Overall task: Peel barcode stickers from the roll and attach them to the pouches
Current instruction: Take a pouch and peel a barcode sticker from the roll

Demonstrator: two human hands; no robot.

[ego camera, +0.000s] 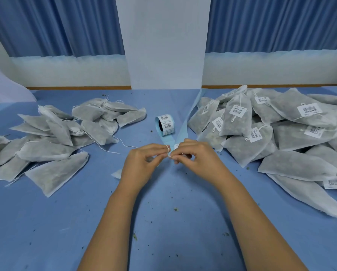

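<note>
On a blue table (46,231), two heaps of grey pouches, unlabelled at left (56,133) and barcoded at right (261,133), flank one sticker roll (164,125) and its blue backing strip (183,126), just before which the left hand (142,163) and right hand (199,159) together pinch a white string (168,151).

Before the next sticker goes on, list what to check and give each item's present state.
1. Sticker roll has labels left and lies just beyond the hands: ok.
2. Unlabelled pouches remain on the left: ok.
3. Labelled pile is kept apart on the right: ok.
4. Left hand and right hand meet, pinching a white string: ok.
5. Peeled sticker in the fingers: cannot tell, fingers hide it.
6. Table free of debris: not ok, specks are scattered on it.
</note>
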